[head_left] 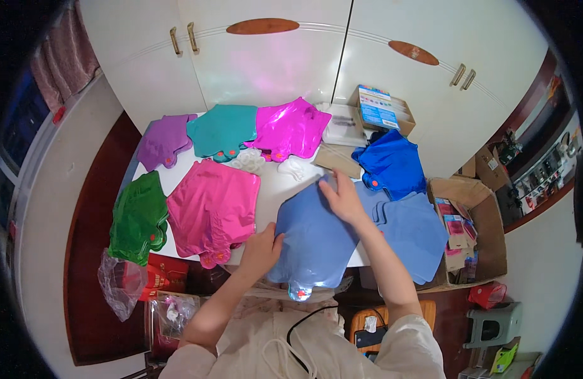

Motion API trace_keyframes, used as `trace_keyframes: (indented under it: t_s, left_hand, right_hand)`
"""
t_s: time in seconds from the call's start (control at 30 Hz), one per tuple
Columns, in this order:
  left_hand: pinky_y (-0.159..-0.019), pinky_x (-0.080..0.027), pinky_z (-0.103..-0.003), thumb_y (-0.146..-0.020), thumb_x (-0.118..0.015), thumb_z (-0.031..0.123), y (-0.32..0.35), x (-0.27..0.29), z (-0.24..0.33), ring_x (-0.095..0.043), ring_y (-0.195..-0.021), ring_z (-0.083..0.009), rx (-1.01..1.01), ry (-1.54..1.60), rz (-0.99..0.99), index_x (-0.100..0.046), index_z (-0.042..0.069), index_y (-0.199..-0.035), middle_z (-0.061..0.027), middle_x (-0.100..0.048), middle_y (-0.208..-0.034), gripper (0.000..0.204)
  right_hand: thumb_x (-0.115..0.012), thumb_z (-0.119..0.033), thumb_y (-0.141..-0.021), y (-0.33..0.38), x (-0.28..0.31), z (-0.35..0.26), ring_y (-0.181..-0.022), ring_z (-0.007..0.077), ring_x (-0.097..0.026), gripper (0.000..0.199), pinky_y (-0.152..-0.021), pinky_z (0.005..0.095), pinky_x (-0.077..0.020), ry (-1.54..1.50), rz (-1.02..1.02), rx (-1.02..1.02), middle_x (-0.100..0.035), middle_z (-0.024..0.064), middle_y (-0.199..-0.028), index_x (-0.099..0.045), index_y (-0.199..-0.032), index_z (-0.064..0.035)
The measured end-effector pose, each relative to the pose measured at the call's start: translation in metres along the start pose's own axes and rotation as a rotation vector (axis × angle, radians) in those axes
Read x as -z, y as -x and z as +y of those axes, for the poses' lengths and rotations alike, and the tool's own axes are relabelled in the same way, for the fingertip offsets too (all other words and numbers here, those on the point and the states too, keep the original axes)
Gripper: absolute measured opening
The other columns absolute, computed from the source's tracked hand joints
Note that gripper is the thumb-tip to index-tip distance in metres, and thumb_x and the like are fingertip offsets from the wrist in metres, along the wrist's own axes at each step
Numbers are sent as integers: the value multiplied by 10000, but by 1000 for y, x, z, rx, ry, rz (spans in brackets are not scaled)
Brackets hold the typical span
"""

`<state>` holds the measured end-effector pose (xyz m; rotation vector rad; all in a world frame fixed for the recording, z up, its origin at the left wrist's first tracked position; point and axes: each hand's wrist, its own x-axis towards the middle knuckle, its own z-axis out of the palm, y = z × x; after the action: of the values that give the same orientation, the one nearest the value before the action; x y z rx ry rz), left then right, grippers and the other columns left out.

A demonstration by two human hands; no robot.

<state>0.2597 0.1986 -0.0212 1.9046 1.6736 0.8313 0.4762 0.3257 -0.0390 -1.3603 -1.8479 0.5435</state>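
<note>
Sheet (313, 237) between left grip (264, 249), right grip (343, 199)

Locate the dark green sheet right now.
In the head view, the dark green sheet lies at the left edge of the table, below the purple sheet and left of the pink sheet.

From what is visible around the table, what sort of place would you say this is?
Probably a room in a home, used as a work corner: white cabinets stand behind, a curtain hangs at the left, and glossy coloured pieces cover much of the table.
</note>
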Motion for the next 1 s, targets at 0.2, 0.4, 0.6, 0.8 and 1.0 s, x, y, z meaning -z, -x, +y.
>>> trace_keyframes:
  t_s: [0.2,0.4,0.6,0.8,1.0]
  left_hand:
    - [-597,-431,-511,-870,-556,188,14,-4,-13,-576,-678,-451,-72,80,85,-507,-41,-962,-268,-576,-693,251]
    - [-635,-455,-484,-848,-570,201,14,-5,-11,-599,-728,-435,56,256,77,-518,-55,-989,-284,-585,-741,297]
    - [-688,-476,-430,-852,-592,207,18,-24,-34,-621,-770,-378,74,221,137,-541,-57,-1036,-249,-613,-819,326]
    - [-649,-513,-329,-890,-605,250,80,-19,-51,-638,-729,-212,362,554,-70,-547,-24,-1067,-154,-630,-781,331]
    - [-779,-526,-316,-902,-576,170,103,-47,-31,-632,-868,-214,533,1084,-428,-550,-26,-1112,-125,-636,-978,289]
  right_hand:
    - [-524,-393,-905,-44,9,-10,-707,196,-593,409,-658,339,-468,-134,-371,-335,-632,109,-785,-625,-918,4]
    - [-609,-328,-860,-56,-4,10,-543,163,-587,362,-547,323,-482,-142,-503,-217,-585,72,-624,-616,-738,14]
    - [-645,-230,-849,-52,-13,6,-497,133,-570,317,-454,277,-471,-255,-466,-292,-548,53,-576,-576,-662,17]
    - [-625,-227,-848,-53,-13,0,-488,149,-580,314,-467,299,-464,-134,-438,-241,-565,74,-566,-579,-665,24]
    - [-599,-282,-846,-61,-23,9,-501,225,-607,338,-532,367,-485,29,-454,-136,-607,139,-587,-617,-701,22]
